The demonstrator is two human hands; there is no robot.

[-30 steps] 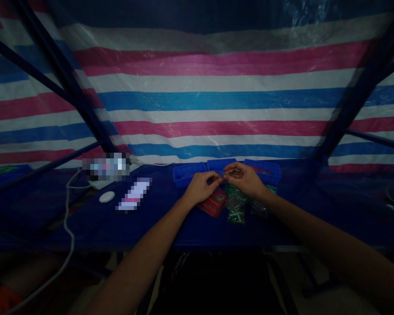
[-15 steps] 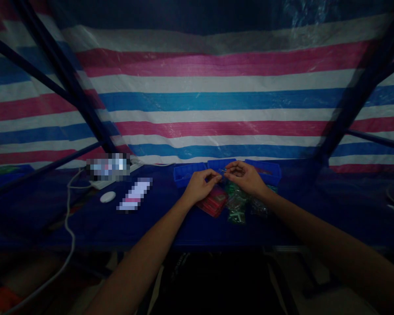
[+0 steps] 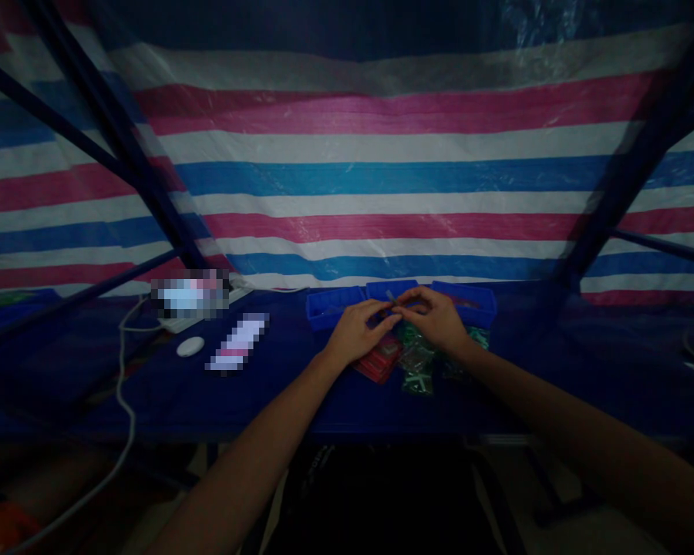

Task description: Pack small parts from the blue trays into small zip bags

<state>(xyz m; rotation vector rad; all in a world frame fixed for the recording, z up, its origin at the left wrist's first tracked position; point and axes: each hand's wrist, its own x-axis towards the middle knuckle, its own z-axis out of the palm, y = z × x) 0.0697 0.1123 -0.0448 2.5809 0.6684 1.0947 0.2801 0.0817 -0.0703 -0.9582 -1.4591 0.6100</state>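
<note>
My left hand (image 3: 352,331) and my right hand (image 3: 435,317) meet above the table, fingertips close together in a pinch. Between them shows a small greyish sliver (image 3: 390,296), too small and dim to name. Just below my left hand lies a stack of flat red packets (image 3: 378,365). Clear plastic bags with green contents (image 3: 418,371) lie under my right hand, partly covered by it. Behind the hands stand a left blue bin (image 3: 324,307), a middle blue bin (image 3: 385,288) and a right blue bin (image 3: 481,308); what they contain is hard to see.
On the left of the blue table (image 3: 277,393) are a blurred-out phone-like slab (image 3: 240,343), a white round object (image 3: 190,346) and a lit, blurred device (image 3: 190,293). A white cable (image 3: 128,416) hangs over the edge. Blue frame posts (image 3: 618,185) flank a striped tarp (image 3: 370,177).
My hands have come closer together, with the left fingers shifted slightly right to meet the right ones. The small sliver is now tilted up between the fingertips.
</note>
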